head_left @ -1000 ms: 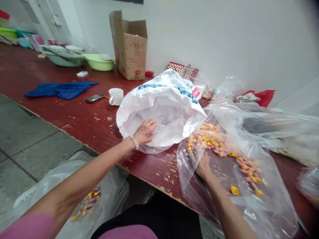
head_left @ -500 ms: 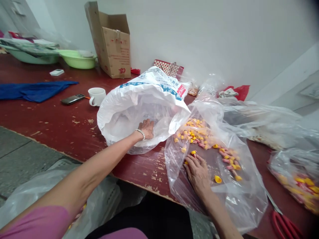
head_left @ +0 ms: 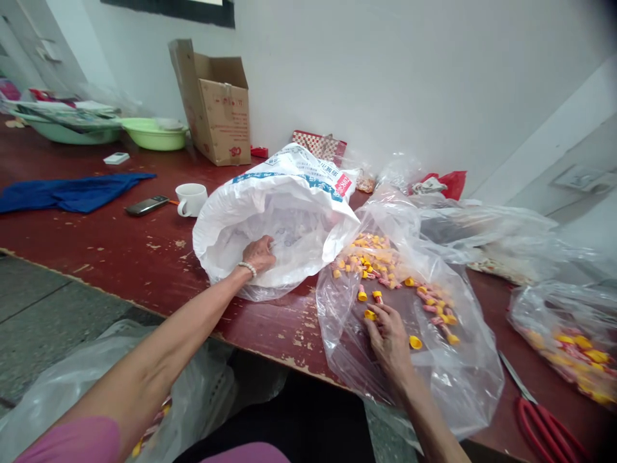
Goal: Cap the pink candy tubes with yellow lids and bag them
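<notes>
Reaching inside sack [head_left: 295, 172]: left hand [head_left: 260, 254]

We face a pale wall [head_left: 385, 77] behind a worn red table [head_left: 120, 244], grey floor [head_left: 43, 299] below, a dark frame [head_left: 168, 8] high up.

Counter [head_left: 120, 251]: long, dark red, painted, chipped pale near the front edge.
Back left: wide pale-green plastic basin [head_left: 72, 134], smaller lime-green plastic basin [head_left: 157, 139], tall open brown cardboard box [head_left: 225, 125].
Left: blue cloth [head_left: 87, 191], dark mobile phone [head_left: 147, 205], white handled mug [head_left: 193, 198].
Middle: large white printed plastic sack [head_left: 272, 182], mouth open.
Right: spread clear plastic bag [head_left: 463, 392], red-handled metal scissors [head_left: 542, 421].
</notes>
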Demonstrator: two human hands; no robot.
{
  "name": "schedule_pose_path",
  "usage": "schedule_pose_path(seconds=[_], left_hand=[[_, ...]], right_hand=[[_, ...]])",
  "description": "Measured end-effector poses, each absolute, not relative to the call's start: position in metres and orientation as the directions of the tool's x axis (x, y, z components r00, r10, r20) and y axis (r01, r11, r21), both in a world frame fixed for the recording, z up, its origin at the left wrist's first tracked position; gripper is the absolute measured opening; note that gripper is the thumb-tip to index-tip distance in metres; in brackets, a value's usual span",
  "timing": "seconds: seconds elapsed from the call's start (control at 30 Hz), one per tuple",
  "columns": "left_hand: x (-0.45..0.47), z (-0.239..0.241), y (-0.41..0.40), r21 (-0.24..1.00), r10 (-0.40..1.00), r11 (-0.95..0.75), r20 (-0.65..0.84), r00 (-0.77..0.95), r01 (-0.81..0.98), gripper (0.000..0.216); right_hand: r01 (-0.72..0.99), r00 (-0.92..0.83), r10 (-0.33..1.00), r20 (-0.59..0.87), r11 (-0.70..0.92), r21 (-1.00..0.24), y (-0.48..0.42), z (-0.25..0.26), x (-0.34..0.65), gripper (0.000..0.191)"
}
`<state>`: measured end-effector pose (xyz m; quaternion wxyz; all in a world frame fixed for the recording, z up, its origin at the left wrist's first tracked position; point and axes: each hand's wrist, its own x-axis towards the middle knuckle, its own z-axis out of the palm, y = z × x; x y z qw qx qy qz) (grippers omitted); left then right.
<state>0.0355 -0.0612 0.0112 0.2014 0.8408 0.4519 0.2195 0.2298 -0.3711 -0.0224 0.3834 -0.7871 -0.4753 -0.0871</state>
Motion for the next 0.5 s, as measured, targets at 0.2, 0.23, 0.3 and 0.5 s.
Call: schedule_pose_path(seconds=[0.2,0.23,0.3,0.5], left_hand=[[0.005,0.030,-0.102,0.720,0.798,-0.551,0.307,0.519,0.421,0.042],[0.003,0.033,-0.116,0.762,0.777,-0.548,0.311,0.548,0.344,0.042],[-0.001,0.038,-0.146,0.845,0.727,-0.505,0.309,0.613,0.174,0.041],[-0.003,0.039,-0.213,0.876,0.611,-0.481,0.298,0.733,0.045,0.040]], right_hand=[[0.361,0.828,0.503,0.249,-0.137,-0.923,-0.362,0.023,0.192,0.040],[0.288,0.829,0.516,0.218,-0.058,-0.956,-0.356,0.034,0.180,0.039],[0.194,0.819,0.536,0.206,0.078,-0.978,-0.341,0.055,0.155,0.037],[0.225,0.713,0.582,0.390,0.337,-0.914,-0.308,0.069,0.105,0.022]])
